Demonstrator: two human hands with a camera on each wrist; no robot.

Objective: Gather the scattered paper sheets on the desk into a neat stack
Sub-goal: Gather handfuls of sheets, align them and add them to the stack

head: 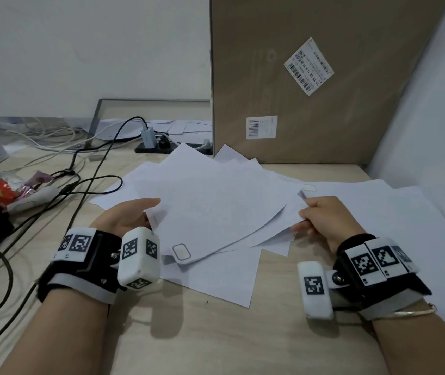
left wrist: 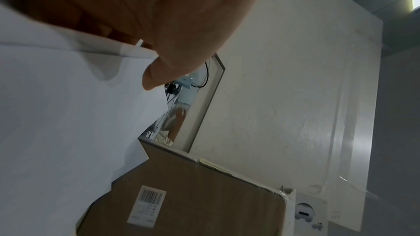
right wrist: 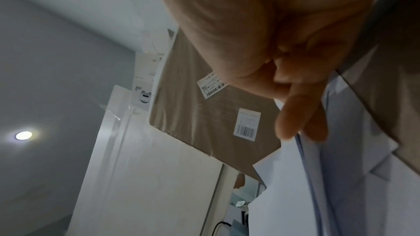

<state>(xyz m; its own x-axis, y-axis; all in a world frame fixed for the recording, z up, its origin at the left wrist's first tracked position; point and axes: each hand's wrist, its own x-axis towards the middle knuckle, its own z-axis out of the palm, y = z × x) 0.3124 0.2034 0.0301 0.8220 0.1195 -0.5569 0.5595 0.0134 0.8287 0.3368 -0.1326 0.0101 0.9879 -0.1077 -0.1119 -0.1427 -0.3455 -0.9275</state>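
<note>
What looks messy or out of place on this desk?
The paper sheets are fanned at odd angles, corners sticking out, held at their edges by the left hand and right hand. Nothing looks torn or spilled.

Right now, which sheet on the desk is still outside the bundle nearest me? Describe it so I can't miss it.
Start at the cardboard box and come down to the fanned bundle held between both hands. The sheet lies flat on the desk beneath it, one corner pointing toward you, untouched.
</note>
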